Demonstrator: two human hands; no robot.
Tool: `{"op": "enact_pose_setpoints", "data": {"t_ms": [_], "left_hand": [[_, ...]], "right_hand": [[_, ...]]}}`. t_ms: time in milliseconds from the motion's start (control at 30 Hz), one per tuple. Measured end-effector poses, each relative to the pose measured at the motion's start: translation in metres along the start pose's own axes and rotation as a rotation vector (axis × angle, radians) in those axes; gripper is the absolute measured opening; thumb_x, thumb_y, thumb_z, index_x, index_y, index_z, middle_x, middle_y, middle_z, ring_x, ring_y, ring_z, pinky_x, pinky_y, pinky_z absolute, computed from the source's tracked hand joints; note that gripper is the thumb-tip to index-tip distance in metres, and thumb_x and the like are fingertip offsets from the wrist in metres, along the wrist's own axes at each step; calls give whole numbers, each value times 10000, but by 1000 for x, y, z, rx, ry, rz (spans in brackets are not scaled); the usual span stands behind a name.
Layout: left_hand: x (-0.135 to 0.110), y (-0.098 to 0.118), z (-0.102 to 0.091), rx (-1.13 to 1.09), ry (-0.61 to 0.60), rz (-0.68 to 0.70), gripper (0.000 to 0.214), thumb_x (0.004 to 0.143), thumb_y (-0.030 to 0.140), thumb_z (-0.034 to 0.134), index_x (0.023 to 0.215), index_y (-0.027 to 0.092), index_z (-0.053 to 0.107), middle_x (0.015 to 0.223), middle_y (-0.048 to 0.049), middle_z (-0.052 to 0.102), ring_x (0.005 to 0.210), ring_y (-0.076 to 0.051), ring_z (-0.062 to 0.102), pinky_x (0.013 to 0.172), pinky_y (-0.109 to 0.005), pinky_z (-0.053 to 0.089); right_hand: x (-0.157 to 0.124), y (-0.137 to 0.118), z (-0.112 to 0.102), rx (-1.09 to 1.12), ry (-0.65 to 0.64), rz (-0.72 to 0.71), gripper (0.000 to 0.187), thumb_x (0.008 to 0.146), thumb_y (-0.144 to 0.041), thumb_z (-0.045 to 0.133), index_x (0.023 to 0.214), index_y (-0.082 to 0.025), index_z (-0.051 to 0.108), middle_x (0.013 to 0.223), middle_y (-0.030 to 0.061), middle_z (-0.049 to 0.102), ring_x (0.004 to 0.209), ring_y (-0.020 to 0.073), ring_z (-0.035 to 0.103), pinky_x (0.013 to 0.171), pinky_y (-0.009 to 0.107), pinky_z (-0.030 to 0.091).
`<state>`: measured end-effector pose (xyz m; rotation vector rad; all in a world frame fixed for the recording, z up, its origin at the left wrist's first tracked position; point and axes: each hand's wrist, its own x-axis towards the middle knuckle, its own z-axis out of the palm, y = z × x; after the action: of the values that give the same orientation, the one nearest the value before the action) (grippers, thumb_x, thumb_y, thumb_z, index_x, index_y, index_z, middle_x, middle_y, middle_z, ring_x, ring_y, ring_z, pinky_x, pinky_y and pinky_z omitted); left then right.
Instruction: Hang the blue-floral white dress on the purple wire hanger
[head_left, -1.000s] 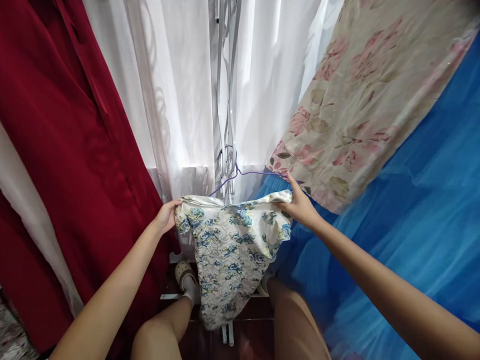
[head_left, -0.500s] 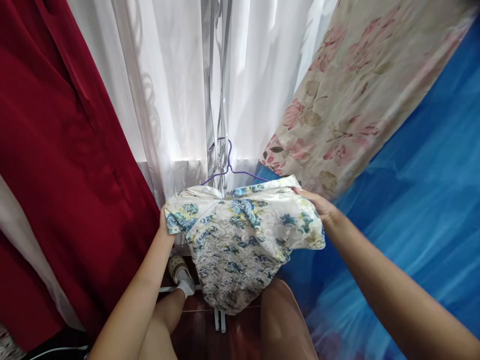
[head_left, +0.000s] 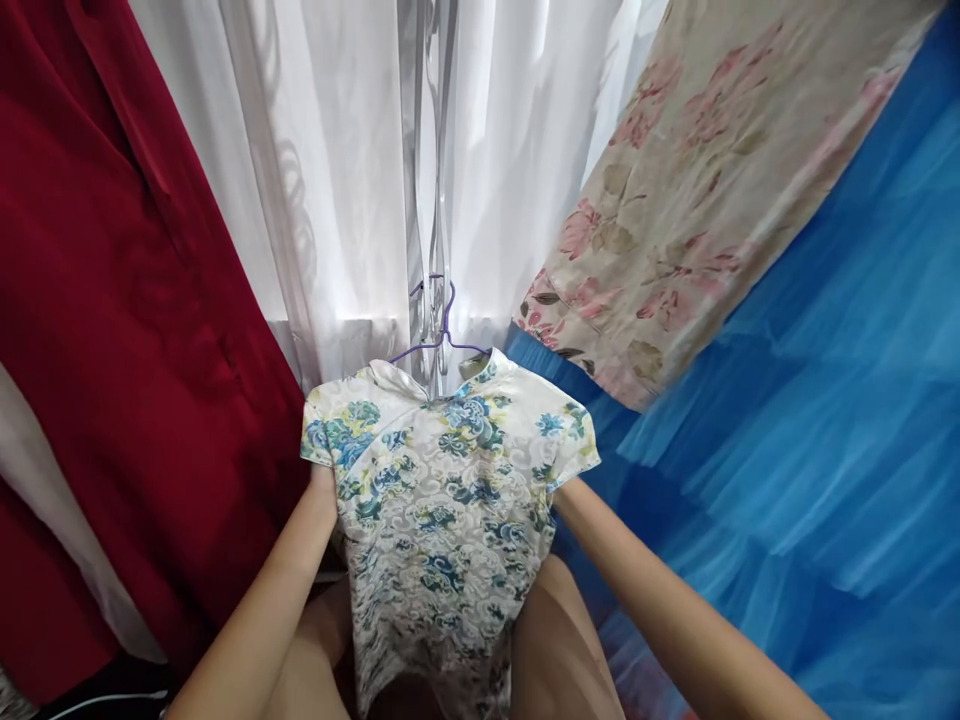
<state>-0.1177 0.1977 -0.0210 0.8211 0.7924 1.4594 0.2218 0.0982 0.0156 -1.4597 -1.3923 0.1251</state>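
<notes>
A white short-sleeved dress (head_left: 442,500) with a stand collar and blue, green and yellow flowers hangs on a purple hanger (head_left: 444,335) in front of me. Its front faces me and falls between my knees. My left hand (head_left: 325,484) is at the side of the dress just below the left sleeve; its fingers are hidden behind the cloth. Under the other sleeve, my right hand (head_left: 564,492) goes in at the side of the dress, and its fingers are covered too.
White curtains (head_left: 337,180) hang behind the hanger, with thin white poles (head_left: 431,150) before them. Red cloth (head_left: 150,350) drapes at left. At right hang a beige pink-flowered cloth (head_left: 660,220) and blue ruffled fabric (head_left: 795,430).
Both hands have moved from the sleeves and shoulders down to the sides below the sleeves. The dress, bunched and lifted before, now hangs longer and flatter, with its collar upright.
</notes>
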Motion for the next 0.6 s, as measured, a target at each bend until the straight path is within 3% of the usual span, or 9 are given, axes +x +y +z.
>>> {"op": "enact_pose_setpoints", "data": {"t_ms": [133,167,267,367,433,500,600], "left_hand": [[-20,53,1,-216,-145,60,527,909,601,444,1122,174,667,1145,-122,691,1119,-309,626,941,-472,529],[-27,67,5,-240,-165,105,458,916,535,488,1146,175,653,1172,-117,682,1133,-295,621,963,-456,520],[-41,105,21,-242,-177,235,300,902,276,554,1175,177,627,1206,-96,669,1139,-258,619,988,-422,511],[-40,137,34,-206,-211,280,318,880,247,527,1156,118,622,1218,-143,652,1136,-287,614,970,-448,523],[-32,152,38,-101,-201,305,370,861,263,530,1193,113,598,1255,-166,623,1176,-309,588,992,-470,505],[-25,160,43,114,-162,426,505,818,241,572,1314,162,517,1380,-149,535,1280,-311,509,1066,-479,441],[-26,156,53,708,-121,845,804,731,201,673,1465,246,347,1553,-98,318,1422,-327,307,1181,-515,256]], "right_hand": [[-6,-4,-9,229,-62,109,686,974,-639,180,1136,-185,669,1050,102,703,915,259,678,733,373,551],[-8,-10,-14,332,-110,155,714,944,-688,198,1132,-190,675,999,100,718,874,267,687,697,365,545],[-12,-40,-26,557,-241,256,552,846,-670,527,1099,-202,675,890,67,732,727,234,669,621,309,510],[-12,-70,-30,667,-290,292,409,809,-545,668,1011,-190,688,799,47,710,609,177,605,552,259,460],[-8,-81,-30,733,-263,325,375,790,-511,695,974,-184,698,766,49,701,575,172,584,534,260,451],[-5,-85,-30,792,-191,365,350,767,-486,719,939,-182,705,746,51,699,563,178,580,541,274,462],[-14,-81,-35,827,-49,368,301,765,-475,724,866,-192,701,702,23,677,552,165,560,540,261,454]]}}
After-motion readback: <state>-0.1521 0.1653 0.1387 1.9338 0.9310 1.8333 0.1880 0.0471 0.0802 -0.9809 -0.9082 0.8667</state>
